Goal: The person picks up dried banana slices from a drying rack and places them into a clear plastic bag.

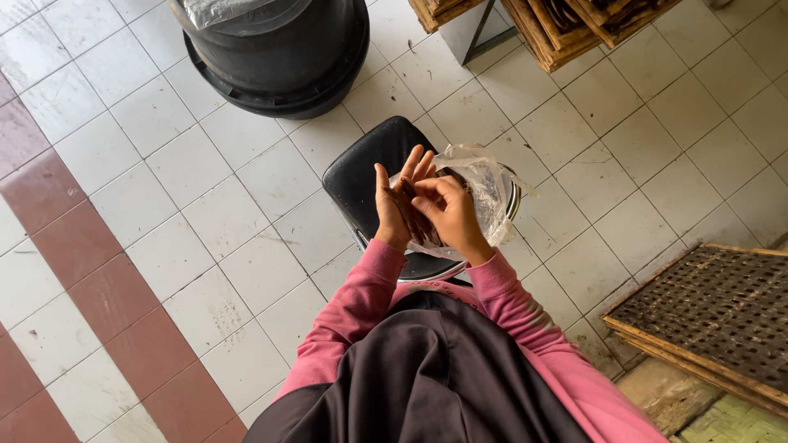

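Left hand: the left hand [396, 207] is raised palm-up, fingers spread and loosely curled, cradling a bundle of thin dark brown strips [413, 215].
Right hand: the right hand [447, 212] is clenched in a pinch, thumb and fingertips closed on the upper ends of the same strips.
Where the strips are: between both palms, above the middle of the black padded stool seat [361, 176], partly inside the clear crumpled plastic bag [491, 193] lying at the seat's right edge.
Doing it well: I judge that the bundle wants level ends and a firm left-hand grip, so single strips do not slide out; the bag mouth should stay open beside the hands.
In the way: the bag's loose film folds around the right wrist and may snag.
Around: a large black plastic tub [283, 49] stands beyond the stool's far edge on the white tiled floor [189, 172]; stacked wooden frames [574, 25] lie at the far right, and a woven bamboo tray [714, 316] lies at the near right, all well apart.
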